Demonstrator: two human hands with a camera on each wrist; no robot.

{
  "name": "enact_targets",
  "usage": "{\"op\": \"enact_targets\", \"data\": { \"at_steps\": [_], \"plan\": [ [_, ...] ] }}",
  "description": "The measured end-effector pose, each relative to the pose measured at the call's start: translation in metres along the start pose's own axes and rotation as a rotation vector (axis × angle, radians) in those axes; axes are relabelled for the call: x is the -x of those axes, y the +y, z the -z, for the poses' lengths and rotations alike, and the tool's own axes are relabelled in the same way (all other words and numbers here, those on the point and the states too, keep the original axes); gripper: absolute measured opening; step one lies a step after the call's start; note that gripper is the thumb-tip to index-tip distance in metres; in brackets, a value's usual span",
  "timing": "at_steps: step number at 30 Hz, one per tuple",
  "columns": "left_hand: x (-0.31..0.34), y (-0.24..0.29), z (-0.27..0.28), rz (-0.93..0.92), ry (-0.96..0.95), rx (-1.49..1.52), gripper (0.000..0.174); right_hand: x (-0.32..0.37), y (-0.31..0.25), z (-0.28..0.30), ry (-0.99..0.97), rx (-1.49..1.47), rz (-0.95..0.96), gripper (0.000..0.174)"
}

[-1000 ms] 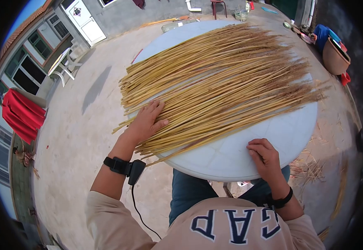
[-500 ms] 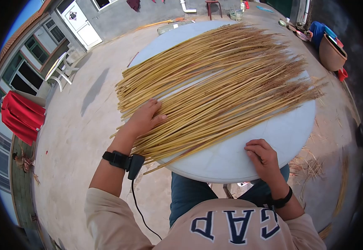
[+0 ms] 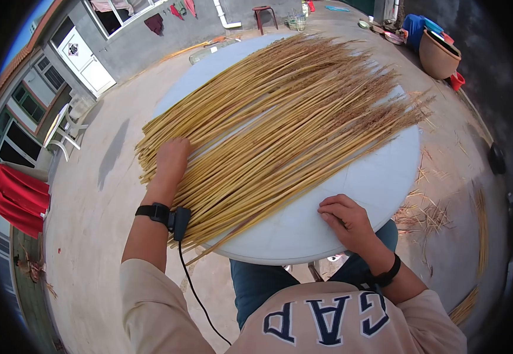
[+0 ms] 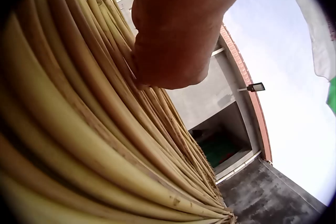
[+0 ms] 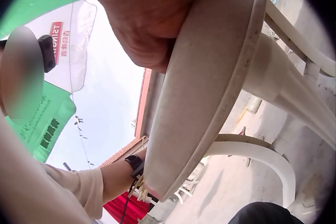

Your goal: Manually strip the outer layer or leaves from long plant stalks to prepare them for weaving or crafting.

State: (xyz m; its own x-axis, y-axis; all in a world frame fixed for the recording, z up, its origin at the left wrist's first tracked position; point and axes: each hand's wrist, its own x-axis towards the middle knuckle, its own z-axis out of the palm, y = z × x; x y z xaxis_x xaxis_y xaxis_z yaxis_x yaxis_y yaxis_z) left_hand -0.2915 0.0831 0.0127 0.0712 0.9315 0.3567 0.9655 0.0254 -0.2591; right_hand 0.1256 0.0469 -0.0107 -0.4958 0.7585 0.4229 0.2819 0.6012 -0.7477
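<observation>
The left hand point(image 3: 171, 156) is now lying farther across the stalks point(image 3: 280, 118) than half a second ago. Its fingers, then splayed flat on top, are now sinking out of sight among them. Whether they are closing round any stalks I cannot tell; the left wrist view is showing only the hand pressing on the stems. The right hand point(image 3: 345, 219) is staying where it was, resting on the bare near edge of the table point(image 3: 374, 171) with its fingers bent and nothing in them.

The stalks are lying fanned across the tabletop, their cut ends overhanging the rim on the left and their brushy tips pointing right.

Counting: two hands, one round white table and one spread of stalks (far too many to number). One clay pot point(image 3: 438, 56) and one red stool point(image 3: 262, 15) are sitting beyond the table.
</observation>
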Motion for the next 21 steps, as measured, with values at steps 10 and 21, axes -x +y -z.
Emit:
{"op": "enact_targets", "data": {
  "at_steps": [10,21],
  "plan": [
    [0.011,-0.016,0.028,0.177,0.175,0.185,0.007,0.003,0.005,0.000,0.013,-0.030,0.031,0.008],
    [0.062,0.018,0.077,0.544,0.001,1.027,0.012,0.005,0.005,-0.003,0.003,-0.048,0.044,0.006]
  ]
}}
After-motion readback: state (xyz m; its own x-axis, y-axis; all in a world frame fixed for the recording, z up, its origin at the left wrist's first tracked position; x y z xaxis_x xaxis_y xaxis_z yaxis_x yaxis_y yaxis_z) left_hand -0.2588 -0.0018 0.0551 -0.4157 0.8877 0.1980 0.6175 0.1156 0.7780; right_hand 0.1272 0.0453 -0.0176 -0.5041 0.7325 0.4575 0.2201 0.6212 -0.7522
